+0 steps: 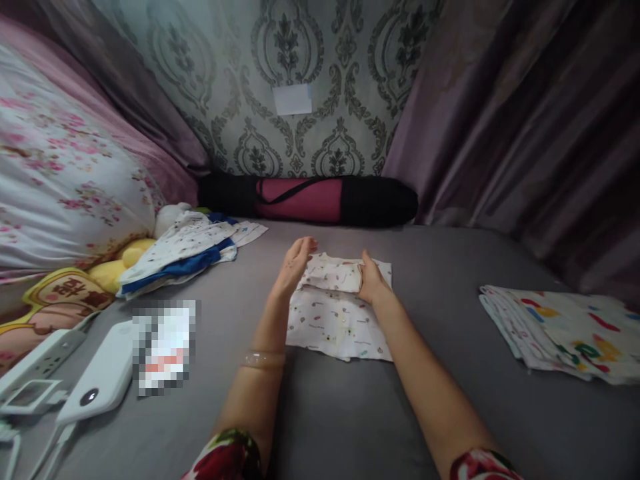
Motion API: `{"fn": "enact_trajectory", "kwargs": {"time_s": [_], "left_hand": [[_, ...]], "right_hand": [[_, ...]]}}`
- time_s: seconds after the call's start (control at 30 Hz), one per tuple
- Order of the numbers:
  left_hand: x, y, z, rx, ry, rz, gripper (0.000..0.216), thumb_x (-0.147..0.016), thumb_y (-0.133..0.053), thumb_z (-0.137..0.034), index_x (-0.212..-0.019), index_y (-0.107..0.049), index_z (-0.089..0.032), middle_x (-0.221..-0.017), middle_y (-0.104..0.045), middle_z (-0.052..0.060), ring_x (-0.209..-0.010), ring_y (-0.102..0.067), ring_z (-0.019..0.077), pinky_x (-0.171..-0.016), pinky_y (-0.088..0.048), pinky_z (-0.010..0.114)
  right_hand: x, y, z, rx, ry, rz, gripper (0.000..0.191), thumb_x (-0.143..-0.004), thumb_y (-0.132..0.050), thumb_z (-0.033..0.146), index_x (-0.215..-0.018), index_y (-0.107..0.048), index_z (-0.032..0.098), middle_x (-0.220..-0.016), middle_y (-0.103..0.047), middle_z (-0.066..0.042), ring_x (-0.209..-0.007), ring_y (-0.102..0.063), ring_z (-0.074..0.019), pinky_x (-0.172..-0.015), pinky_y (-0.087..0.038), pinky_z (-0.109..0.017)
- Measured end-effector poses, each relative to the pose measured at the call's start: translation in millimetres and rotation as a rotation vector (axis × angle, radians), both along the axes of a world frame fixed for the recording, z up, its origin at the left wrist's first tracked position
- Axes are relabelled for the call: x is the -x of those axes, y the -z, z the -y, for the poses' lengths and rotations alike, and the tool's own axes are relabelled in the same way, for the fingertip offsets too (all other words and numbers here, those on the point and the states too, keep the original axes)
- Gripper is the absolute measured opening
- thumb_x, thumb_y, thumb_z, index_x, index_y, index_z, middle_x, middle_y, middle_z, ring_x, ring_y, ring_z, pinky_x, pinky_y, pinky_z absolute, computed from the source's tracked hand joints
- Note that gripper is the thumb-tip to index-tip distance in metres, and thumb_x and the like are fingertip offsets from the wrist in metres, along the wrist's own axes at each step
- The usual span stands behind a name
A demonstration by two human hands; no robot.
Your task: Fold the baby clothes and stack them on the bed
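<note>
A small white shirt (325,327) with a scattered print lies on the grey bed sheet, its far part folded over into a narrow band. At the left end of that band stands my left hand (296,263), fingers stretched out and pointing away from me, not wrapped round the cloth. My right hand (373,279) is at the band's right end, thumb up along the edge, closed on the folded cloth; some of its fingers are hidden.
Folded colourful cloths (565,333) lie at the right. Loose clothes (185,250), a yellow plush (113,273), a power bank (103,373), a power strip (47,357) and a blurred-out packet (167,347) are at the left. A black-and-pink long bag (300,199) lines the wall.
</note>
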State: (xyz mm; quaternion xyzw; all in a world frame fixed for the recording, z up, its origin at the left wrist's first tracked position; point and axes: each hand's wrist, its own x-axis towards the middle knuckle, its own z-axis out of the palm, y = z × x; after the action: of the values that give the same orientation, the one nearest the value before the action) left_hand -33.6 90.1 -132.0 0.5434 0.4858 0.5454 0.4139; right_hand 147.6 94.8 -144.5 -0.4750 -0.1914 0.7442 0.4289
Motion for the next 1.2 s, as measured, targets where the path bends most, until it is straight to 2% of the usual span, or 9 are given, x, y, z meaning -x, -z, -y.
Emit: {"fn": "enact_trajectory", "kwargs": {"time_s": [0.1,0.17,0.3,0.4,0.53,0.8,0.97,1.1,1.2], "left_hand": [[21.5,18.2,-10.1,0.061,-0.147,-0.151,0.028,-0.086,-0.044,-0.024,-0.108,-0.059,-0.014,-0.106,-0.068,0.012,-0.098,-0.064,0.0197,-0.089,-0.049,0.037],[29.0,30.9,-13.4,0.050,-0.118,-0.288,0.031,-0.081,-0.046,-0.016,-0.108,-0.061,-0.013,-0.106,-0.069,0.012,-0.101,-0.063,0.0210,-0.093,-0.048,0.038],[22.8,52.3,-10.0,0.045,0.029,-0.591,0.048,-0.078,-0.048,-0.013,-0.126,-0.055,-0.017,-0.125,-0.061,0.013,-0.120,-0.054,0.0264,-0.103,-0.039,0.043],[14.0,62.3,-5.2,0.081,0.068,-0.774,0.060,-0.082,-0.045,-0.013,-0.141,-0.040,-0.018,-0.145,-0.044,0.014,-0.139,-0.030,0.0301,-0.112,-0.024,0.052],[11.1,66.6,-3.1,0.076,0.123,-0.899,0.066,-0.085,-0.038,-0.012,-0.149,-0.023,-0.017,-0.156,-0.022,0.013,-0.145,-0.010,0.0280,-0.114,-0.011,0.056],[18.4,64.0,-2.2,0.095,0.119,-0.930,0.062,-0.089,-0.039,-0.021,-0.149,-0.022,-0.023,-0.155,-0.026,0.011,-0.145,-0.012,0.0282,-0.113,-0.007,0.058],[-3.2,55.8,-2.2,0.002,-0.023,-0.856,0.050,-0.094,-0.033,-0.028,-0.143,-0.033,-0.019,-0.148,-0.038,0.014,-0.142,-0.024,0.0274,-0.113,-0.015,0.055],[-28.6,55.8,1.4,-0.115,0.051,-1.028,0.047,-0.093,-0.030,-0.020,-0.139,-0.039,-0.015,-0.147,-0.040,0.014,-0.141,-0.027,0.0248,-0.115,-0.015,0.049],[-31.3,62.3,3.6,-0.095,0.081,-1.172,0.048,-0.094,-0.029,-0.021,-0.140,-0.038,-0.010,-0.150,-0.035,0.016,-0.143,-0.022,0.0274,-0.116,-0.013,0.049]], "right_hand": [[-4.1,6.3,-4.2,-0.024,-0.007,0.005,0.038,-0.092,-0.040,0.053,-0.096,-0.054,0.017,-0.080,-0.069,-0.010,-0.079,-0.068,-0.0241,-0.070,-0.056,-0.044],[-5.7,11.6,-5.7,-0.100,-0.012,0.076,0.017,-0.085,-0.057,0.032,-0.094,-0.055,0.017,-0.074,-0.068,-0.006,-0.074,-0.068,-0.0216,-0.070,-0.056,-0.039],[-12.2,22.1,-8.0,-0.348,0.026,0.356,0.042,-0.063,-0.057,0.004,-0.103,-0.057,0.018,-0.081,-0.069,-0.001,-0.076,-0.066,-0.0175,-0.074,-0.055,-0.031],[-18.0,27.7,-11.1,-0.509,0.024,0.651,0.054,-0.062,-0.049,0.005,-0.114,-0.057,0.018,-0.100,-0.069,-0.003,-0.092,-0.065,-0.0177,-0.086,-0.051,-0.032],[-19.2,33.6,-10.7,-0.648,-0.024,1.079,0.061,-0.067,-0.044,0.002,-0.126,-0.053,0.013,-0.119,-0.064,-0.010,-0.112,-0.057,-0.0203,-0.101,-0.041,-0.032],[-18.7,36.0,11.3,-0.698,-0.162,1.586,0.063,-0.077,-0.032,-0.002,-0.139,-0.040,0.004,-0.136,-0.049,-0.020,-0.128,-0.044,-0.0265,-0.106,-0.034,-0.037],[-5.3,26.5,17.2,-0.775,-0.114,1.738,0.057,-0.083,-0.026,0.001,-0.138,-0.040,0.000,-0.145,-0.039,-0.022,-0.137,-0.029,-0.0272,-0.112,-0.023,-0.040],[17.5,34.0,20.3,-0.990,-0.358,1.672,0.052,-0.092,-0.027,0.016,-0.142,-0.039,0.006,-0.149,-0.037,-0.014,-0.142,-0.022,-0.0241,-0.116,-0.011,-0.040],[26.5,43.4,23.0,-1.015,-0.456,1.632,0.054,-0.094,-0.026,0.022,-0.144,-0.037,0.005,-0.152,-0.033,-0.012,-0.143,-0.019,-0.0241,-0.116,-0.008,-0.040]]}}
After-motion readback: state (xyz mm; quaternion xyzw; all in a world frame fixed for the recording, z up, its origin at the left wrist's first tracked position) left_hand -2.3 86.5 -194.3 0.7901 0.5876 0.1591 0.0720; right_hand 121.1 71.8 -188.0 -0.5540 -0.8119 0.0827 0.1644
